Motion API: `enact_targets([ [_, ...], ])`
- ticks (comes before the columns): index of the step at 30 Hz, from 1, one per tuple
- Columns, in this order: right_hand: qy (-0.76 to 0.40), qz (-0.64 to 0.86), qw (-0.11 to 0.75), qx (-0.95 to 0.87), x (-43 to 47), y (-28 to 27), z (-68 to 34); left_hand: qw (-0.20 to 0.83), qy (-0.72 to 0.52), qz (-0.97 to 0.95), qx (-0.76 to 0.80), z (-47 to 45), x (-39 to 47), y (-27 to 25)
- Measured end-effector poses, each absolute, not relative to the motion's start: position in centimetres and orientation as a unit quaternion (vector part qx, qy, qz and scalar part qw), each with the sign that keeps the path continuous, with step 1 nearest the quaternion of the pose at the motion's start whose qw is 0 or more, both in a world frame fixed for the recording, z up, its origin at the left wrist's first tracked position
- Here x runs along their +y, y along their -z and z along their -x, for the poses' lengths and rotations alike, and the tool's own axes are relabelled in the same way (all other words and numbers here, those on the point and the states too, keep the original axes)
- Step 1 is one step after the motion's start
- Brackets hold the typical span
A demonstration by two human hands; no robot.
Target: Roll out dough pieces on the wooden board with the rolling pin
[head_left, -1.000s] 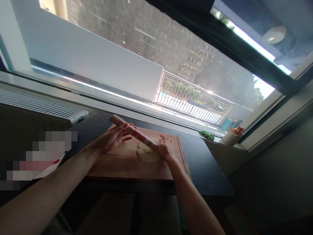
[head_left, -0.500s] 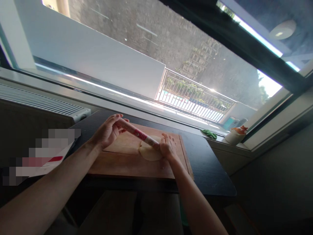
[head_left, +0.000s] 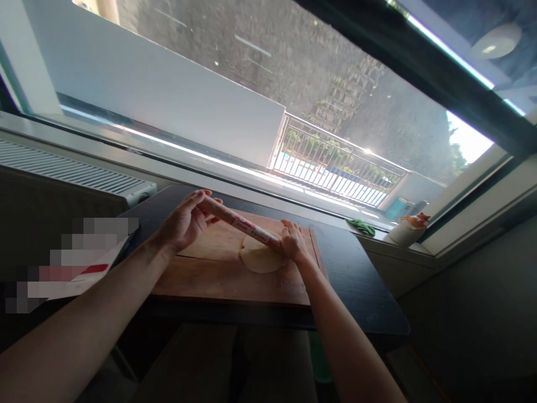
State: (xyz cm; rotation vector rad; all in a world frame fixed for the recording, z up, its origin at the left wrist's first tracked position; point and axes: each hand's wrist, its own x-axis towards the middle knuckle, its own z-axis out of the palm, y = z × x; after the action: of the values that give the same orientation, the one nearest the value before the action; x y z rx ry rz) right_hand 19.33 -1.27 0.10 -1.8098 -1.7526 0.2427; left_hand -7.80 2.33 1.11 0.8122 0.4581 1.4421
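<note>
A rolling pin (head_left: pixel 243 225) in a printed red-and-white wrap slants across a wooden board (head_left: pixel 210 285). My left hand (head_left: pixel 184 223) holds its far-left end, raised above the board, with the fingers curled about it. At the lower right end, my right hand (head_left: pixel 293 240) grips the pin close to the board. Beneath the pin's right half lies a flat, pale round of dough (head_left: pixel 260 261), its upper edge partly covered by the pin.
The board rests on a dark table (head_left: pixel 356 285) below a large window. A radiator (head_left: pixel 75 173) stands at the left. On the sill are a green cloth-like item (head_left: pixel 361 226) and a whitish container (head_left: pixel 405 232) with an orange top. A green object (head_left: pixel 321 358) shows under the table.
The pin has turned, so a different part of its printed wrap shows. My right hand has shifted slightly right and away from me, uncovering more dough.
</note>
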Motion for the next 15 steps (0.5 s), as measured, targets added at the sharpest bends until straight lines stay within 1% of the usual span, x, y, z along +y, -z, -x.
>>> enact_targets([
  [3, -0.099, 0.68, 0.298, -0.663, -1.3, 0.0, -19.4, 0.656, -0.634, -0.356, 0.202, 7.8, 2.2, -1.2],
  [5, -0.088, 0.67, 0.313, -0.668, -2.2, 0.5, -19.1, 0.659, -0.633, -0.352, 0.203, 7.8, 2.3, -1.1],
  [11, -0.003, 0.646, 0.381, -0.661, -5.1, 2.2, -17.8, 0.662, -0.639, -0.332, 0.208, 7.9, 2.7, -0.7],
  [13, 0.001, 0.654, 0.377, -0.655, -4.9, 2.2, -17.8, 0.664, -0.637, -0.33, 0.211, 7.9, 2.8, -0.6],
  [15, -0.015, 0.668, 0.356, -0.653, -4.1, 1.8, -18.2, 0.664, -0.632, -0.337, 0.214, 8.0, 2.7, -0.5],
])
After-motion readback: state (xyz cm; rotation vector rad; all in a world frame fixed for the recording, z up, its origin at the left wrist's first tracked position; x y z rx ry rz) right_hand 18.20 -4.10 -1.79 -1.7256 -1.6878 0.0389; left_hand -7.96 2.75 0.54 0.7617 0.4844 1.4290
